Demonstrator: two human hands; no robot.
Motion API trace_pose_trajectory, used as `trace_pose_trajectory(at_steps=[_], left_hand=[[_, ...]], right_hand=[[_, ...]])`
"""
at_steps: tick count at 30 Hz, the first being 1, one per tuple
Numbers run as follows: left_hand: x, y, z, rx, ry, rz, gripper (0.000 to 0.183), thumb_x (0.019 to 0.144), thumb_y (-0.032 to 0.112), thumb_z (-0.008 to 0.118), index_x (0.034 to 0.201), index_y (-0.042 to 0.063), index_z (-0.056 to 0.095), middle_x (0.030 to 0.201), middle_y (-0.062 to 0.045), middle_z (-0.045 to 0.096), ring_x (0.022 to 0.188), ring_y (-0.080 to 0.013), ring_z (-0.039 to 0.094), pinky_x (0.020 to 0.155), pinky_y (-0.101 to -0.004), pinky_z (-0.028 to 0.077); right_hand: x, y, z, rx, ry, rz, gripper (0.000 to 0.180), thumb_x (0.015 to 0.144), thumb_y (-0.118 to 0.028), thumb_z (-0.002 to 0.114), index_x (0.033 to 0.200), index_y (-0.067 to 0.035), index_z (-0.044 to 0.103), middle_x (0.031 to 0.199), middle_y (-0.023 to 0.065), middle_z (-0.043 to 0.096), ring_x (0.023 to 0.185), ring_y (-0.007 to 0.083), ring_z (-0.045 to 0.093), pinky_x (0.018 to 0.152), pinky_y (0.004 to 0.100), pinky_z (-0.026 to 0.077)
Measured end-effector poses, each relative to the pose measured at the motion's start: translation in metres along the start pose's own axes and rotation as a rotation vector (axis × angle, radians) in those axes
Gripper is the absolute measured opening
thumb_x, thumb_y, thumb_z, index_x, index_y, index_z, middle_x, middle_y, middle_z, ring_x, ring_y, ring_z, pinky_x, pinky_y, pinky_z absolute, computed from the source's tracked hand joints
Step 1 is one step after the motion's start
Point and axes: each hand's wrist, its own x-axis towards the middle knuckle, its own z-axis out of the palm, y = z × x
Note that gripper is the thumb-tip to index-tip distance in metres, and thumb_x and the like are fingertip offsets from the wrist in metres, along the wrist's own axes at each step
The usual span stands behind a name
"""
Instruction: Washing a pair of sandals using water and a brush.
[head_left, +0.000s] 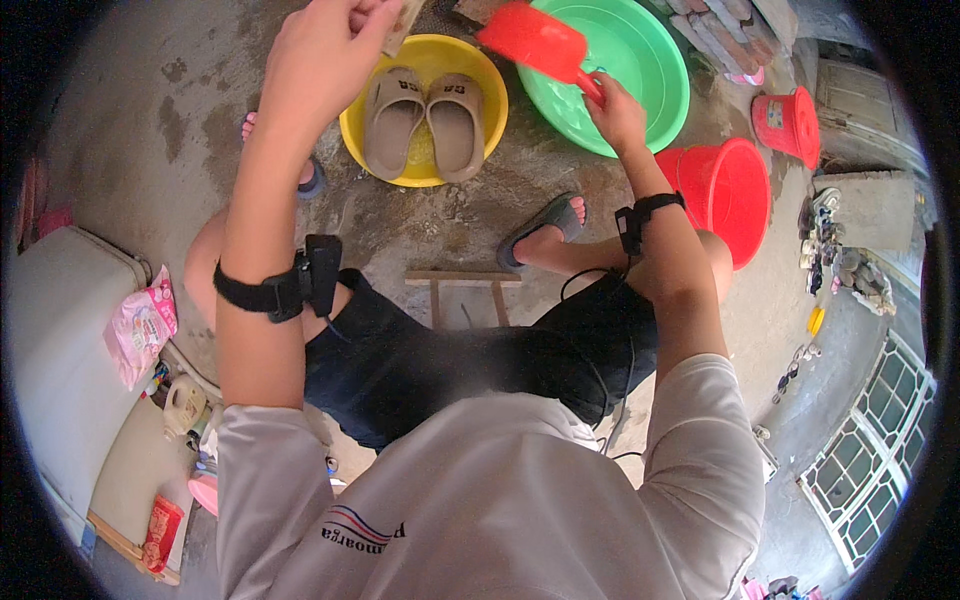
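A pair of beige slippers (454, 135) with dark lettering leans inside a yellow basin (496, 124), heels on the near rim and a little water beneath. Above the basin's left side, at the top edge of the picture, my left hand (330, 52) grips a flat beige object (405, 28); most of it is cut off, so its kind is unclear. My right hand (616, 112) holds a red plastic scoop (536, 43) by its handle. The scoop reaches over the left rim of a green basin (667, 90) with water in it.
Right of the green basin, a red bucket (739, 202) lies beside my knee. Farther off stands another red bucket (784, 124) near stacked bricks (724, 34). A wooden stool (461, 279) shows between my legs. Shoes (817, 232) line the right side; a pink bag (142, 326) is at left.
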Motion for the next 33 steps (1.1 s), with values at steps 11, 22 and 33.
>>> trace_pose_trajectory(at_steps=[11,22,33], left_hand=[[-0.01,0.0,0.0,-0.042,-0.032,-0.07,0.033,0.088,0.032,0.061,0.088,-0.001,0.065,0.07,-0.013,0.064,0.063,-0.0217,0.062,0.062,-0.0326,0.049],[-0.013,-0.001,0.004,-0.08,-0.058,-0.063,0.031,0.088,0.029,0.062,0.087,-0.002,0.065,0.067,-0.011,0.063,0.059,-0.0183,0.06,0.059,-0.0299,0.048],[-0.011,0.004,-0.005,-0.056,-0.09,-0.069,0.031,0.091,0.03,0.059,0.092,-0.001,0.064,0.072,-0.008,0.064,0.065,-0.0129,0.058,0.062,-0.0283,0.046]], right_hand=[[-0.017,0.11,0.047,-0.148,-0.244,0.772,0.047,0.087,-0.046,0.055,0.118,-0.011,0.056,0.111,0.0202,0.063,0.106,0.0386,0.058,0.086,0.0474,0.049],[0.004,0.088,0.115,0.565,-0.338,0.715,0.046,0.081,-0.043,0.07,0.095,0.0,0.06,0.083,0.013,0.067,0.059,0.0215,0.063,0.052,0.035,0.05],[0.003,0.047,0.034,1.126,-0.268,0.676,0.033,0.084,-0.033,0.072,0.093,-0.002,0.064,0.07,0.0015,0.058,0.046,0.0082,0.048,0.041,0.0213,0.035]])
